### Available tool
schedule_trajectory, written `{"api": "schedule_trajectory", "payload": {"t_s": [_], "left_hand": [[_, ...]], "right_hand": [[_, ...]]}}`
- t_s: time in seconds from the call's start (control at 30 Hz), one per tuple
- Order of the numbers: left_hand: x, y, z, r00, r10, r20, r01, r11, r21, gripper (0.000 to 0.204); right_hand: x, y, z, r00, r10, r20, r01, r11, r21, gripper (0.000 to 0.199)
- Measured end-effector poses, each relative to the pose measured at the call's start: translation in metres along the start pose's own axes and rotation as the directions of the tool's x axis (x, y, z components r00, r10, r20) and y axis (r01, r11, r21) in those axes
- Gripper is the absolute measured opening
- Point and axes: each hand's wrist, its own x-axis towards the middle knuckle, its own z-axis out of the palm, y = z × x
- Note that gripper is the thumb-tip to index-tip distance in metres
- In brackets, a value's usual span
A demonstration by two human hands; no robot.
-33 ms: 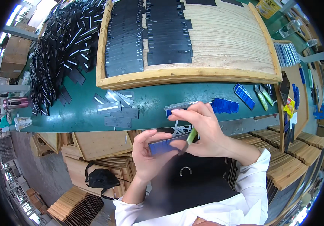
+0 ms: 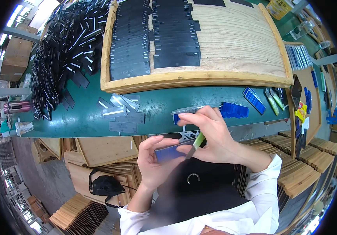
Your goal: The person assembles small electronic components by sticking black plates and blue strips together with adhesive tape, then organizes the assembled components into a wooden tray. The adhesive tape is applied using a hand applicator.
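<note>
My left hand (image 2: 152, 162) is closed at the near side of the bench, gripping a thin blue panel (image 2: 167, 153) with fine lines across it. My right hand (image 2: 215, 143) holds a green-handled knife (image 2: 198, 140), its blade slanting down to the left by the panel's right end. The right thumb lies close to that end, partly hiding it. Beyond the right fingertips, a clear-edged strip (image 2: 188, 110) lies along the bench with blue beneath it. Several blue lined strips (image 2: 234, 110) lie to its right.
A wooden tray (image 2: 199, 76) with rows of dark strips stands at the back. On the left is a heap of black strips (image 2: 55, 62), with loose grey strips (image 2: 123, 117) nearer. Two green-handled tools (image 2: 272, 102) lie at right. Stacked wooden boards (image 2: 299, 172) stand below.
The knife blade has tilted slightly and looks brighter. Both hands stay in nearly the same place.
</note>
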Motion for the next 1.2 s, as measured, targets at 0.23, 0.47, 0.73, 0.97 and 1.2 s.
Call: {"api": "schedule_trajectory", "payload": {"t_s": [0.23, 0.47, 0.73, 0.97, 1.2], "left_hand": [[0.003, 0.006, -0.004, 0.996, 0.084, 0.033, -0.086, 0.994, 0.071, 0.077], [0.006, 0.023, 0.001, 0.963, -0.215, -0.163, 0.145, 0.922, -0.358, 0.061], [0.008, 0.020, -0.006, 0.946, -0.259, -0.197, 0.211, 0.949, -0.235, 0.012], [0.010, 0.024, -0.001, 0.935, -0.352, -0.026, 0.312, 0.857, -0.410, 0.015], [0.020, 0.032, 0.012, 0.908, -0.419, 0.023, 0.417, 0.896, -0.148, 0.013]], "right_hand": [[0.006, -0.004, -0.033, 0.882, 0.318, 0.347, -0.415, 0.874, 0.255, 0.024], [0.006, -0.007, -0.035, 0.881, 0.351, 0.316, -0.456, 0.809, 0.371, 0.010], [0.004, -0.007, -0.033, 0.936, 0.264, 0.232, -0.333, 0.878, 0.344, 0.010], [0.006, -0.008, -0.031, 0.942, 0.265, 0.204, -0.325, 0.873, 0.364, 0.013], [0.009, -0.011, -0.033, 0.908, 0.302, 0.291, -0.397, 0.843, 0.364, 0.008]]}}
